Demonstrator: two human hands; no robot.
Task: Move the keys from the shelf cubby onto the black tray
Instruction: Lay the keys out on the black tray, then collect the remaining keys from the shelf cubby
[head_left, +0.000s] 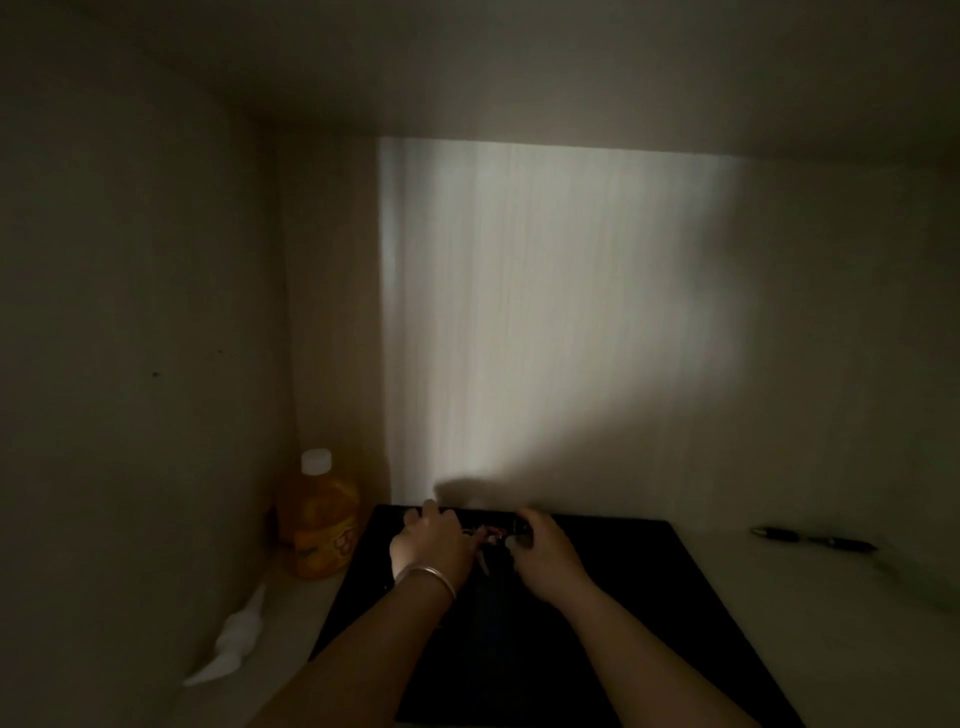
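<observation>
The black tray (649, 613) lies flat on the cubby floor in dim light. At its far edge both hands meet over the keys (491, 535), a small bunch with a red-and-white tag and a pale blade hanging down. My left hand (431, 543), with a metal bangle on the wrist, grips the bunch from the left. My right hand (545, 558) has its fingers curled on a dark part of the bunch from the right. The keys are just above or on the tray; which one is hidden by the dark.
An orange juice bottle (319, 519) with a white cap stands left of the tray in the back corner. A crumpled white tissue (234, 642) lies at the front left. A dark pen (815, 540) lies right of the tray. The cubby walls close in on all sides.
</observation>
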